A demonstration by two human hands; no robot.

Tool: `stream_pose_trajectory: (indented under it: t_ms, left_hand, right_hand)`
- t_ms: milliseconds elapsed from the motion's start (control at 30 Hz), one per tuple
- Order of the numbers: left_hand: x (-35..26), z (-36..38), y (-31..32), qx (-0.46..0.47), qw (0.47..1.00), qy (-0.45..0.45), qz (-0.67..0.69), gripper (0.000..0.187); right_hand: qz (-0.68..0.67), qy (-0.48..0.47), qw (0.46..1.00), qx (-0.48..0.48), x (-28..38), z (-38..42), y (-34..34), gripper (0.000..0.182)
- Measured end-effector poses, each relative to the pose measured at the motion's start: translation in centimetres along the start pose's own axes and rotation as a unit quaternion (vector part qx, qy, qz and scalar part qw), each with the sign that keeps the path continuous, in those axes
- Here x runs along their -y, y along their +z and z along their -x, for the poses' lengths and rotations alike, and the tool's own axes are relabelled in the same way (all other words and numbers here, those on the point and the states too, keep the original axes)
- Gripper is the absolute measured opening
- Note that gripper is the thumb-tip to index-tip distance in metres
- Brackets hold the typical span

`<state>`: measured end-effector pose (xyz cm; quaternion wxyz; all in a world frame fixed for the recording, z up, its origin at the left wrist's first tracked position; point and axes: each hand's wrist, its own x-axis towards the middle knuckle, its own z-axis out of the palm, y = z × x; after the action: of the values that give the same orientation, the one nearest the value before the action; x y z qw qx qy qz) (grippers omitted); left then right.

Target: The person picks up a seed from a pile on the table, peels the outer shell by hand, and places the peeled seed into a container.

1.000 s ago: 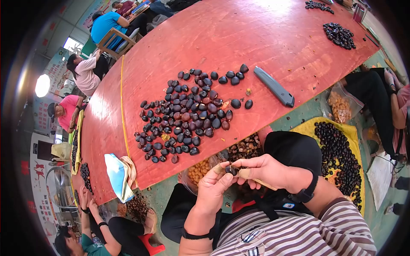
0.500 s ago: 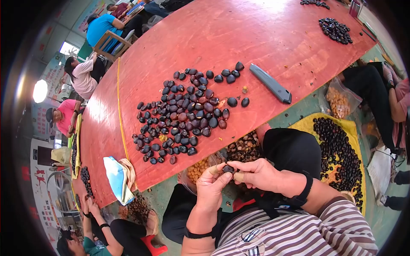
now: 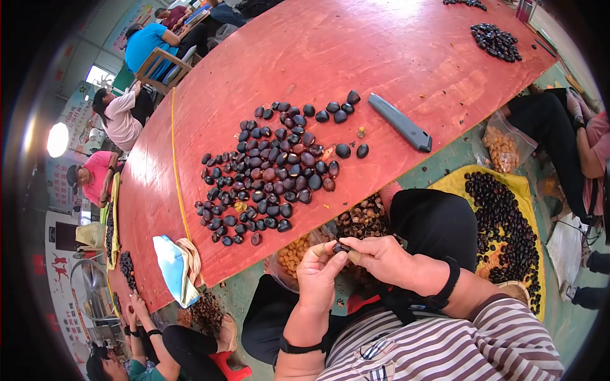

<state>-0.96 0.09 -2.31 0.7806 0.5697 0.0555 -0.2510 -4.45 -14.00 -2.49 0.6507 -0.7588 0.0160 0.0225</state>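
Observation:
Close to the table's front edge, my left hand [image 3: 319,272] pinches a dark, glossy nut [image 3: 340,247] between thumb and fingers. My right hand [image 3: 386,259] meets it from the other side, thumb and fingertips closed on the same nut; whether a small tool is there too I cannot make out. Below my hands, a clear plastic bag [image 3: 274,265] holds peeled yellow kernels [image 3: 292,254]. Beside it lies a heap of brown shell pieces [image 3: 365,219], partly hidden by my right hand. A loose pile of whole dark nuts [image 3: 273,171] spreads over the red table [image 3: 356,165] ahead.
A grey box-cutter-like handle [image 3: 400,122] lies right of the pile. A folded cloth [image 3: 175,270] rests at the table's left front edge. On the floor at right, more nuts cover a yellow sack [image 3: 451,184]. Co-workers sit around the table, one person [image 3: 155,355] at lower left.
My hands stay together on the nut, which has turned slightly between the fingertips. My right hand's fingers have shifted a little closer over it. The whole view has moved slightly.

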Motion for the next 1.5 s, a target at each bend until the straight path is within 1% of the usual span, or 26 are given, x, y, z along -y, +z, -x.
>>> stream_pose_trajectory:
  t_ms: [67, 167, 267, 367, 467, 500, 567, 600, 667, 733, 767, 833, 933, 1033, 1167, 1233, 1267, 1367, 1467, 1500]
  left_hand:
    - [0.0, 0.0, 0.1, 0.008, 1.0, 0.007, 0.005, 0.022]
    - [-0.1, 0.0, 0.2, 0.018, 1.0, 0.008, 0.002, 0.022]
    - [-0.2, -0.1, 0.1, 0.027, 1.0, -0.004, -0.009, 0.021]
    - [-0.4, -0.2, 0.0, 0.037, 0.999, -0.028, -0.006, 0.021]
    - [-0.3, -0.4, 0.1, 0.028, 0.998, -0.049, 0.012, 0.023]
    - [-0.1, -0.4, 0.0, 0.021, 0.998, -0.056, 0.02, 0.024]
    - [0.0, -0.5, 0.0, 0.021, 0.997, -0.063, 0.026, 0.024]
    - [-0.1, -0.5, 0.0, 0.023, 0.997, -0.065, 0.029, 0.023]
    - [0.1, -0.7, -0.2, 0.011, 0.997, -0.064, 0.034, 0.021]
    - [0.0, -0.8, 0.0, 0.005, 0.998, -0.059, 0.002, 0.022]
    - [0.0, -0.8, 0.0, 0.002, 0.998, -0.056, -0.013, 0.023]
    - [0.1, -0.8, 0.3, 0.005, 0.998, -0.024, -0.052, 0.024]
    - [-0.1, -0.5, 0.4, 0.017, 0.996, -0.006, -0.085, 0.025]
    - [-0.3, -0.3, 0.0, 0.047, 0.993, -0.008, -0.104, 0.025]
    - [-0.3, -0.1, -0.3, 0.074, 0.992, -0.026, -0.094, 0.025]
    - [-0.6, -0.2, -0.3, 0.071, 0.992, -0.062, -0.081, 0.026]
    - [-0.7, -0.3, -0.3, 0.07, 0.992, -0.08, -0.074, 0.026]
    - [-0.9, -0.2, 0.2, 0.05, 0.994, -0.1, 0.008, 0.027]
    - [-0.4, -0.5, -0.2, 0.058, 0.991, -0.108, -0.043, 0.025]
    - [-0.2, -0.5, -0.2, 0.062, 0.99, -0.11, -0.062, 0.024]
  right_hand:
    - [-0.013, 0.011, 1.0, 0.002, -0.1, 0.0, 0.0, 0.026]
    - [-0.105, 0.071, 0.992, 0.008, 0.3, 0.1, -0.1, 0.025]
    - [-0.131, 0.145, 0.979, 0.051, 0.8, -0.2, -0.8, 0.024]
    - [-0.11, 0.137, 0.983, 0.045, 0.8, -0.4, -1.0, 0.023]
    - [-0.117, 0.178, 0.975, 0.065, 1.6, -0.4, -1.6, 0.025]
    - [-0.093, 0.158, 0.981, 0.057, 1.3, -0.5, -1.4, 0.027]
    - [-0.094, 0.168, 0.98, 0.057, 1.2, -0.4, -1.4, 0.029]
    - [-0.073, 0.176, 0.98, 0.055, 0.8, -0.3, -1.3, 0.029]
    - [-0.055, 0.132, 0.989, 0.041, 0.4, -0.2, -1.0, 0.028]
    - [-0.059, 0.09, 0.994, 0.025, -0.2, -0.1, -0.6, 0.026]
    - [-0.056, 0.091, 0.994, 0.025, -0.3, -0.1, -0.5, 0.026]
    - [-0.046, 0.094, 0.994, 0.024, -0.3, -0.1, -0.7, 0.025]
    - [-0.102, 0.148, 0.983, 0.048, 0.3, -0.3, -1.1, 0.025]
    - [-0.178, 0.249, 0.947, 0.099, 0.9, -0.6, -2.0, 0.026]
    - [-0.161, 0.261, 0.941, 0.145, 0.8, -1.2, -2.8, 0.027]
    - [-0.151, 0.268, 0.937, 0.164, 0.9, -1.4, -2.9, 0.026]
    - [-0.131, 0.23, 0.954, 0.143, 0.8, -1.3, -2.7, 0.026]
    - [-0.06, 0.119, 0.987, 0.088, 0.0, -0.4, -1.8, 0.024]
    - [0.03, 0.028, 0.998, 0.041, 0.1, 0.0, -1.3, 0.024]
    - [0.045, 0.038, 0.998, 0.038, 0.8, 0.1, -1.4, 0.024]
